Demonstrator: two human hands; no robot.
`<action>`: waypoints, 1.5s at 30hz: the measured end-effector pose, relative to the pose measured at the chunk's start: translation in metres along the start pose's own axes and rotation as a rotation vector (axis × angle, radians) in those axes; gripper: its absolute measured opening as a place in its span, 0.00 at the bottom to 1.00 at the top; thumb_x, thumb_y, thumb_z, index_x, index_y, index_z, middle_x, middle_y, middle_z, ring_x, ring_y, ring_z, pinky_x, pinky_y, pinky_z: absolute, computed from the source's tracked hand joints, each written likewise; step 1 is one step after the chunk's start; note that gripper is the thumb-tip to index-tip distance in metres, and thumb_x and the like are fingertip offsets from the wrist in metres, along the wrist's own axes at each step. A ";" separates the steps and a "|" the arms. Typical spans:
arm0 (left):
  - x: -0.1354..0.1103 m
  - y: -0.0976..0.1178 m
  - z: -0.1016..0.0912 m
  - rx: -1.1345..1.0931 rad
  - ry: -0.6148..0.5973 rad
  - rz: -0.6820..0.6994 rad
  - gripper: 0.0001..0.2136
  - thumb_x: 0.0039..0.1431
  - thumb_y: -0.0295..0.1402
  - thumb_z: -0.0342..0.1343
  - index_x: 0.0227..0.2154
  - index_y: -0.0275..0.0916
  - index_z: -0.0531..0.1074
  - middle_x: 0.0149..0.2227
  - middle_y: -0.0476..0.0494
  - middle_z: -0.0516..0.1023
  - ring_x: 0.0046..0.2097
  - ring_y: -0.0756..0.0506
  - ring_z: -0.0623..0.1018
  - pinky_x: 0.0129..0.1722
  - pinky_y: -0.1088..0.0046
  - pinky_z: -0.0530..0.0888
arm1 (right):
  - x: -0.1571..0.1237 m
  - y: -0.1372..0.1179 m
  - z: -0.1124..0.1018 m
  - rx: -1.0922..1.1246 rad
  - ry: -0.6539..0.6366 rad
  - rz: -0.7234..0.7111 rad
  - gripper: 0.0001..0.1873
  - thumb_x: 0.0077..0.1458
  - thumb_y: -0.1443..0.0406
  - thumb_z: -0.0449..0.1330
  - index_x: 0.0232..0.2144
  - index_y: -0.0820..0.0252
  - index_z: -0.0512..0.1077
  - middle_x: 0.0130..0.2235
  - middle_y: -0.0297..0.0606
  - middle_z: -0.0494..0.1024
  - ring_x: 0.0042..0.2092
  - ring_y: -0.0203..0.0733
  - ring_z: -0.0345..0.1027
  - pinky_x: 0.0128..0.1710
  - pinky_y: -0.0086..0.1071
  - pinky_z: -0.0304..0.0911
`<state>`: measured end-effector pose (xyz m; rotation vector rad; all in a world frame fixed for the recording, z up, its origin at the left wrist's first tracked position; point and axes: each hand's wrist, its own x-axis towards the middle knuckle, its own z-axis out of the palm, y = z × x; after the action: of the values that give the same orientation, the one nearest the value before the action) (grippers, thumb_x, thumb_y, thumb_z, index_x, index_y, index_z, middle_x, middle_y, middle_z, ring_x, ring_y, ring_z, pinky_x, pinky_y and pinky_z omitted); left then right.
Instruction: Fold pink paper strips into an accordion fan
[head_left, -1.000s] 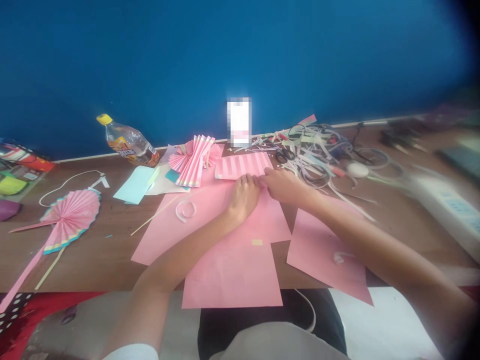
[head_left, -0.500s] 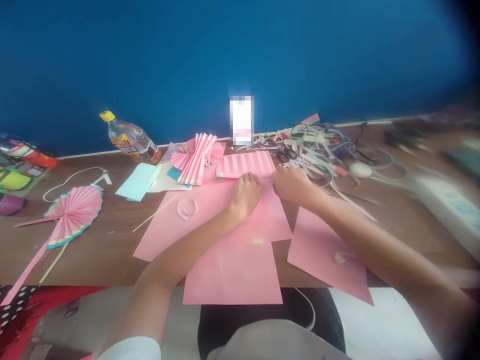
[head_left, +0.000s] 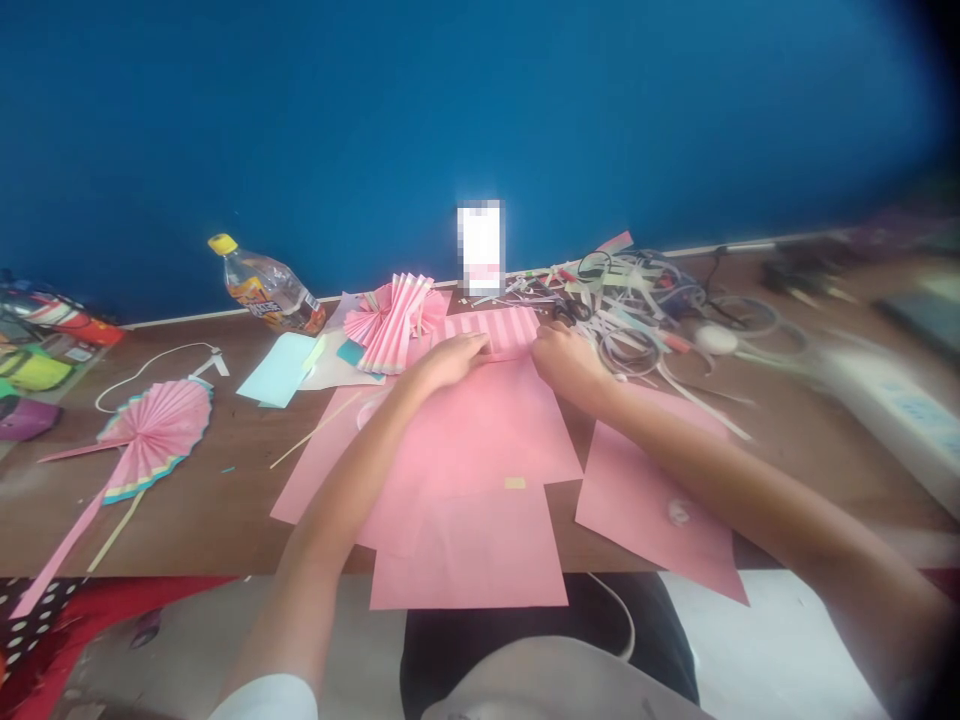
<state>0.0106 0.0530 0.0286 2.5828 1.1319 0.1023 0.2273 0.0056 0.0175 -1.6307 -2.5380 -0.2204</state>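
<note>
A pink pleated paper (head_left: 502,325) lies at the far end of larger pink sheets (head_left: 465,450), its upper part showing rows of folds. My left hand (head_left: 457,360) is at its near edge, fingers curled down onto the paper. At the right end, my right hand (head_left: 564,358) pinches the same edge with closed fingers. My fingertips are partly hidden. Just left of the paper sit finished-looking pink pleated fans (head_left: 397,320) with pale edging.
Left lie a pink paper fan (head_left: 161,435) with blue trim, a light blue paper (head_left: 277,370) and a leaning bottle (head_left: 266,290). A glowing phone (head_left: 481,245) stands by the blue wall. Paper strips (head_left: 630,290) pile up right, near black-handled scissors (head_left: 570,312). Another pink sheet (head_left: 649,490) lies right.
My left hand has slid left along the near edge of the pleated paper. My right hand stays near the right end, slightly lower and more closed.
</note>
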 end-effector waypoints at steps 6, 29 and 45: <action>0.007 -0.009 0.009 -0.186 -0.023 0.073 0.10 0.64 0.38 0.45 0.37 0.40 0.69 0.41 0.45 0.76 0.40 0.45 0.74 0.40 0.71 0.66 | 0.010 0.001 0.008 0.317 0.120 -0.128 0.14 0.62 0.69 0.49 0.35 0.66 0.75 0.36 0.48 0.74 0.39 0.47 0.63 0.41 0.36 0.56; -0.009 -0.044 -0.006 0.068 -0.107 -0.109 0.23 0.59 0.55 0.46 0.24 0.40 0.68 0.24 0.45 0.70 0.27 0.46 0.68 0.28 0.71 0.55 | 0.025 0.013 0.025 0.597 -0.020 -0.014 0.06 0.54 0.64 0.59 0.31 0.61 0.73 0.32 0.37 0.76 0.32 0.37 0.65 0.32 0.29 0.54; -0.018 -0.031 -0.023 -0.153 -0.108 -0.123 0.17 0.47 0.47 0.60 0.33 0.40 0.71 0.32 0.47 0.75 0.31 0.47 0.70 0.29 0.72 0.60 | 0.019 0.006 0.026 0.479 0.147 -0.461 0.19 0.56 0.73 0.49 0.41 0.62 0.77 0.39 0.45 0.74 0.42 0.45 0.64 0.43 0.37 0.59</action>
<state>-0.0277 0.0659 0.0419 2.3504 1.1916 0.0202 0.2246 0.0295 -0.0040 -0.8242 -2.5491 0.2096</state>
